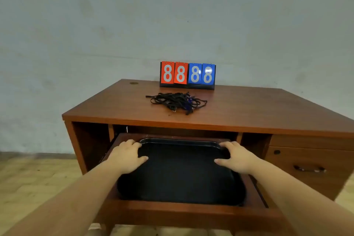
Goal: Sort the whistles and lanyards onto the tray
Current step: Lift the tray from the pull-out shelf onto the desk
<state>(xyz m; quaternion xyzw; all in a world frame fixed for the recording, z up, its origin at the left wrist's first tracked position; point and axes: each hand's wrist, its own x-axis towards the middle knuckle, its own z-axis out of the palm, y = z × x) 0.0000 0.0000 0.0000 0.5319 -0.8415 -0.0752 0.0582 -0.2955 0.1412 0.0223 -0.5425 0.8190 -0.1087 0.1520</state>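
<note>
Black rectangular plastic tray (180, 174) gripped at far corners by left hand (127, 156) and right hand (236, 157), fingers (134, 142) curled over rim. Level lift advised, clearing pulled-out wooden drawer (183, 214).

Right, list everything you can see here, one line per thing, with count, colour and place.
tray: one, black, lying in the pulled-out desk drawer
lanyards: one tangled pile, black with a bit of blue, on the desk top in front of the scoreboard; single whistles cannot be told apart
scoreboard: one, two red and two blue flip cards each showing 8, upright at the back of the desk top
desk: one, reddish-brown wood, against a pale wall
pulled-out drawer: one, reddish-brown, under the desk top, holding the tray
side drawers: at least two, reddish-brown, on the right of the desk
left hand: one, gripping the tray's far left corner
right hand: one, gripping the tray's far right corner
</note>
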